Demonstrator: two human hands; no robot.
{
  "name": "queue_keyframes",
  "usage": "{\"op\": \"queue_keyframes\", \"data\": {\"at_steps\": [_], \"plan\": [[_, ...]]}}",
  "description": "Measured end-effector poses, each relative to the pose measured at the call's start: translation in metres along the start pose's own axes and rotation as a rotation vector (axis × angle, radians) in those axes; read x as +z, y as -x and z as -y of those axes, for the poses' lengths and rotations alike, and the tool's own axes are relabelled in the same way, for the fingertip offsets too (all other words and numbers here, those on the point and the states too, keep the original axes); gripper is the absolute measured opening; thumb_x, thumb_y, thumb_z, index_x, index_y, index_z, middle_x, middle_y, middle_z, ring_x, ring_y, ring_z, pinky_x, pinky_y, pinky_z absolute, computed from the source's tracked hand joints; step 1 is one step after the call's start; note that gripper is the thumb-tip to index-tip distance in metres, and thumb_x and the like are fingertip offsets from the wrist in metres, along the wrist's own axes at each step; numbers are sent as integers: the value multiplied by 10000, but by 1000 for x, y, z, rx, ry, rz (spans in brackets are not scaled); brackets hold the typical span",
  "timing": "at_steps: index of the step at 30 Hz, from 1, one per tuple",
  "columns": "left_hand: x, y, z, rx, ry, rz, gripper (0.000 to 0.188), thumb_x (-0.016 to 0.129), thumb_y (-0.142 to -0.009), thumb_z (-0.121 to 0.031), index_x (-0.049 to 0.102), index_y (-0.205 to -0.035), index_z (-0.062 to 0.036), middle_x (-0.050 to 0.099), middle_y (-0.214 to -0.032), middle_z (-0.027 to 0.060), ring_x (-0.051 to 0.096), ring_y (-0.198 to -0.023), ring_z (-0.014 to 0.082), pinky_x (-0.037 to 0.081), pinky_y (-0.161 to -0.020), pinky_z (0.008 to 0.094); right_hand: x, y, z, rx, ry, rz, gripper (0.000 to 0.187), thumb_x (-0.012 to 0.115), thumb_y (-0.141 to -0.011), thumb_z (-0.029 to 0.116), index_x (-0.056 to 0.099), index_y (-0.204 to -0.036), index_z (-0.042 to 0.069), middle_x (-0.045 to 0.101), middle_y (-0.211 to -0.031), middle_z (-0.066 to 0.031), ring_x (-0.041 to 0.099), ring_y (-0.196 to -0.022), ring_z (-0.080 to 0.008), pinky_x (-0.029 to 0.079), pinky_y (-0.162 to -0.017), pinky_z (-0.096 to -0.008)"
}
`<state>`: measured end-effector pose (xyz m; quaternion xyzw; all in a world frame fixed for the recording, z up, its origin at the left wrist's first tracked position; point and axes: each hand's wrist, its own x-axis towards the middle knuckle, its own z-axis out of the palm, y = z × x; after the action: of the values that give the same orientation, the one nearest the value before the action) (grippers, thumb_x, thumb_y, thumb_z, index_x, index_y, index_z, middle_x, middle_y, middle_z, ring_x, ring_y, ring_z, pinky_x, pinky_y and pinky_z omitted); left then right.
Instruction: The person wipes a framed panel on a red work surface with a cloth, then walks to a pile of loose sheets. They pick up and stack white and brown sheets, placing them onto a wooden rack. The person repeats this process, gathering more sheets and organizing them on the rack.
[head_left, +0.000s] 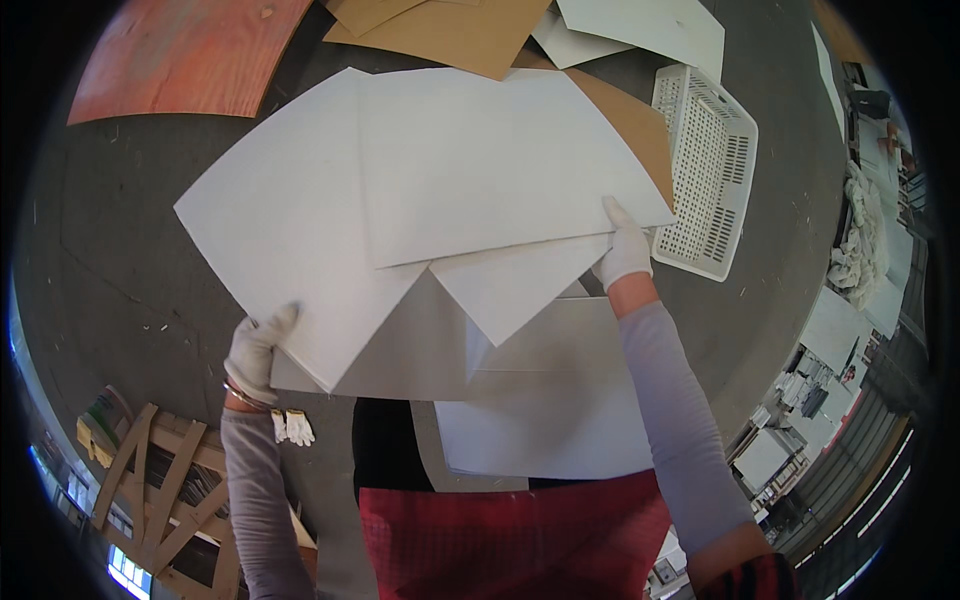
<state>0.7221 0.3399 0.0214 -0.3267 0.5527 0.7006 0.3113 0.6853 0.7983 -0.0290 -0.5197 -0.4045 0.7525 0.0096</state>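
Note:
My left hand (262, 350), in a white work glove, grips the lower left edge of a large white sheet (280, 220), thumb on top. Also gloved, my right hand (625, 250) pinches the right corner of another white sheet (500, 160), which overlaps the first. Under these two, the corner of a further white sheet (510, 290) points toward me, close to my right hand. Below them, nearer my body, lies a stack of white sheets (550, 425). The sheets look thin and stiff; their material I cannot tell.
Brown boards (450, 35) and white boards (650, 30) lie at the far side, with a reddish wooden board (185, 60) far left. A white perforated plastic basket (740, 190) stands right. Spare gloves (295, 428) and a wooden pallet (165, 490) are at lower left.

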Motion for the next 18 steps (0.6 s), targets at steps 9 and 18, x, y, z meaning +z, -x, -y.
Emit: {"op": "queue_keyframes", "data": {"at_steps": [9,18], "plan": [[-31,49,-114,-22,58,-54,309,577,-882,-130,536,-1128,53,641,-1009,156,667,-862,245,569,-744,344,-47,2,11,-9,54,-70,398,594,-871,124,500,-1239,6,555,-1225,-126,547,-1104,-268,450,-946,-388],[49,109,11,22,218,-326,387,615,-833,-124,518,-1140,91,619,-1032,171,642,-893,257,544,-793,358,-90,80,36,-141,25,-257,439,593,-870,159,494,-1261,-15,553,-1238,-120,534,-1121,-246,421,-981,-363]]}}
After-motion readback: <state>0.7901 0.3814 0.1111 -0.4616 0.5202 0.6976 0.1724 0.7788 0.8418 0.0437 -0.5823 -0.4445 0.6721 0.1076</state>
